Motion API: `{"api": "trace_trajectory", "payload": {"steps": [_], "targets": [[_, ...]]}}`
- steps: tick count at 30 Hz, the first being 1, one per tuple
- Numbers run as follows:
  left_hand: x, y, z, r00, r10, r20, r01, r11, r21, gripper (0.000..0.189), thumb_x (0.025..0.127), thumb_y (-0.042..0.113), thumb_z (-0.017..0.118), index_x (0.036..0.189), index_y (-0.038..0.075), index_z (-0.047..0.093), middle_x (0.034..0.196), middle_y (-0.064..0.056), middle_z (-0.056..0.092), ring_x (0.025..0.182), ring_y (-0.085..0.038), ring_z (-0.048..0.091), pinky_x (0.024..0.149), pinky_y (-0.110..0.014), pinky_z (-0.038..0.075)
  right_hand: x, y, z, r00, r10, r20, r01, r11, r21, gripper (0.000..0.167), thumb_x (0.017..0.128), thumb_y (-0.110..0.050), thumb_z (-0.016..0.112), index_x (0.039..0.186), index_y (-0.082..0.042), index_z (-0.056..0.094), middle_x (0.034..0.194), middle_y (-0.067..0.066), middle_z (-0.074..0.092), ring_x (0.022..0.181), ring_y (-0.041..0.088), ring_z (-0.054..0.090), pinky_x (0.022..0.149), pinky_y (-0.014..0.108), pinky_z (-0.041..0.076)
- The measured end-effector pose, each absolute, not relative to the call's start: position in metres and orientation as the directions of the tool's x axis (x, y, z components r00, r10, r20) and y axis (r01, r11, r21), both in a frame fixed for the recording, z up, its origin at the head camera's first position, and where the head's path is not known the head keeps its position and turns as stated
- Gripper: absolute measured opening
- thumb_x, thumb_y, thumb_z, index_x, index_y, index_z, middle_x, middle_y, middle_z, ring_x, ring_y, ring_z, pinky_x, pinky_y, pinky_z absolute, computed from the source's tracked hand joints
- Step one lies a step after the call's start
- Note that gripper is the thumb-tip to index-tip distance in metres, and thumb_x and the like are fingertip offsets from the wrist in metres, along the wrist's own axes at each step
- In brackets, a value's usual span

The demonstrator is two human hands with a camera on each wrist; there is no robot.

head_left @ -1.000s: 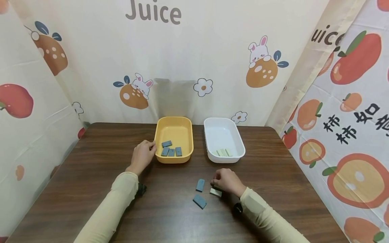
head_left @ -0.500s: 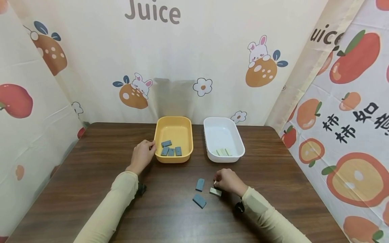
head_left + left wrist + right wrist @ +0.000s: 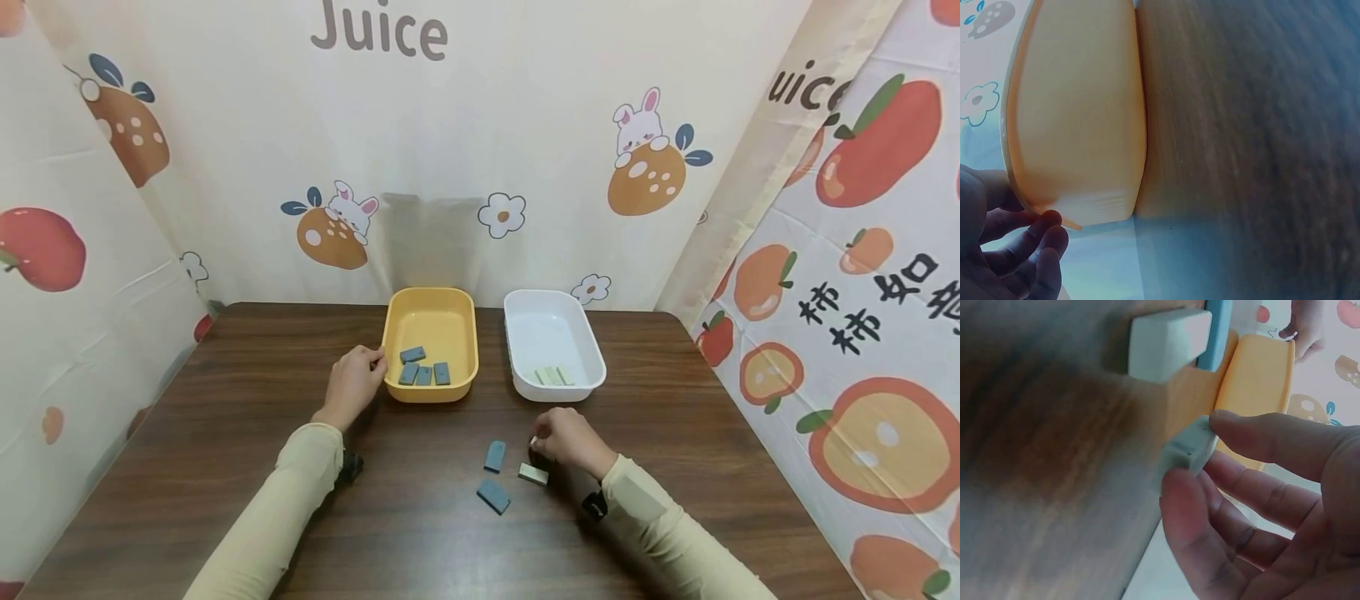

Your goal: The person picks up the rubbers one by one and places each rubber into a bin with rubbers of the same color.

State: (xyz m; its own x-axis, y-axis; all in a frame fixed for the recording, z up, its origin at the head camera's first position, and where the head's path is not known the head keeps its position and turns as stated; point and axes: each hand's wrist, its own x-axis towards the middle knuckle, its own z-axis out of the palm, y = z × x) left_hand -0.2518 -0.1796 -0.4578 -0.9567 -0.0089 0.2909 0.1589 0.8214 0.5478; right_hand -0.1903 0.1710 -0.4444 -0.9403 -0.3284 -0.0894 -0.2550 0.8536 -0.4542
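Observation:
My left hand (image 3: 352, 383) pinches the left rim of the yellow bin (image 3: 432, 395). In the left wrist view, the thumb is inside or behind that rim and the fingertips (image 3: 1051, 219) curl at its outer edge. My right hand (image 3: 572, 440) holds a small pale green block (image 3: 1188, 449) between thumb and fingers, just above the table. Close by lies a second pale green block (image 3: 533, 474). To its left are two blue-grey blocks, an upper block (image 3: 495, 456) and a lower block (image 3: 493, 496).
Several blue-grey blocks (image 3: 442, 373) lie in the near part of the yellow bin. The white bin (image 3: 559, 395) stands to its right, with several pale green blocks (image 3: 553, 377) inside. A printed curtain (image 3: 555, 167) hangs behind the brown table (image 3: 247, 400).
My right hand has picked a pale green block up off the table and shifted slightly up and to the right. The left hand stays at the yellow bin's rim.

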Motion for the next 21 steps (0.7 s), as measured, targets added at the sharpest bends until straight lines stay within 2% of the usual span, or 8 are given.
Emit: {"api": "trace_trajectory", "payload": {"steps": [13, 21], "targets": [[-0.252, -0.18, -0.458, -0.958, -0.008, 0.287, 0.158, 0.821, 0.549, 0.032, 0.093, 0.015, 0.06, 0.12, -0.001, 0.067, 0.105, -0.02, 0.069, 0.08, -0.03, 0.062, 0.072, -0.045, 0.051, -0.198, 0.175, -0.428, -0.935, -0.348, -0.066, -0.272, 0.827, -0.492, 0.004, 0.08, -0.006, 0.072, 0.084, -0.004, 0.073, 0.076, 0.003, 0.07, 0.065, 0.01, 0.058, 0.061, 0.026, 0.048], [-0.252, -0.18, -0.458, -0.96, -0.008, 0.278, 0.154, 0.818, 0.554, 0.032, 0.094, 0.015, 0.06, 0.121, 0.0, 0.067, 0.105, -0.019, 0.068, 0.079, -0.029, 0.062, 0.072, -0.044, 0.051, -0.207, 0.18, -0.419, -0.914, -0.406, -0.003, -0.36, 0.813, -0.458, 0.004, 0.082, -0.006, 0.071, 0.084, -0.004, 0.073, 0.077, 0.004, 0.071, 0.07, 0.01, 0.059, 0.062, 0.026, 0.048]]}}
